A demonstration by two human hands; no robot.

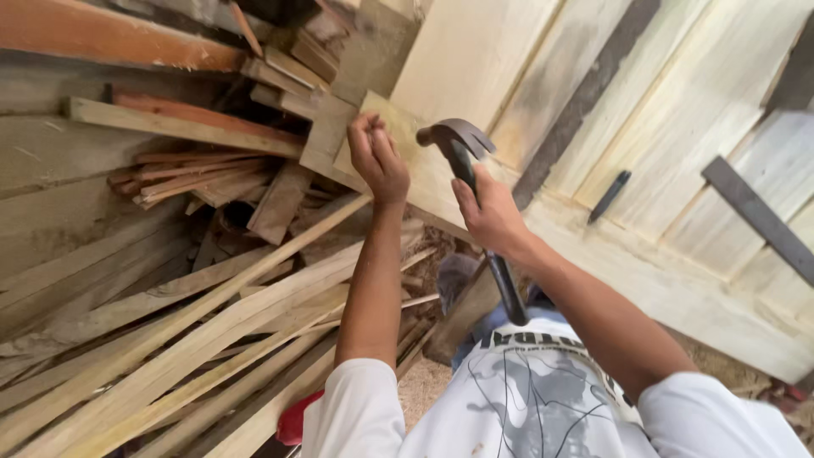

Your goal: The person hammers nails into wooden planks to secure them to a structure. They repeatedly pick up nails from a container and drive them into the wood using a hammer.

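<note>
Pale plank panel [678, 127] fills two o'clock, scrap strips [170, 339] at eight. My left hand [377, 157] pinches closed against the board's edge [424, 178], seemingly steadying something small; right hand [490, 216] grips the claw hammer [462, 148] mid-handle, for control.

place: carpentry workshop
evidence: heap of offcut wood strips [170, 339] and scrap boards [161, 123] on the left
work: pale plank panel [695, 110] with dark cross battens [755, 216]
tool: claw hammer [462, 148]
floor: sawdust [424, 386]

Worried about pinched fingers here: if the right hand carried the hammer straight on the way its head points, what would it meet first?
Probably the pale board, close beside the left hand pinching at its edge; the hammer in the right hand points there, though depth is unclear.
</note>
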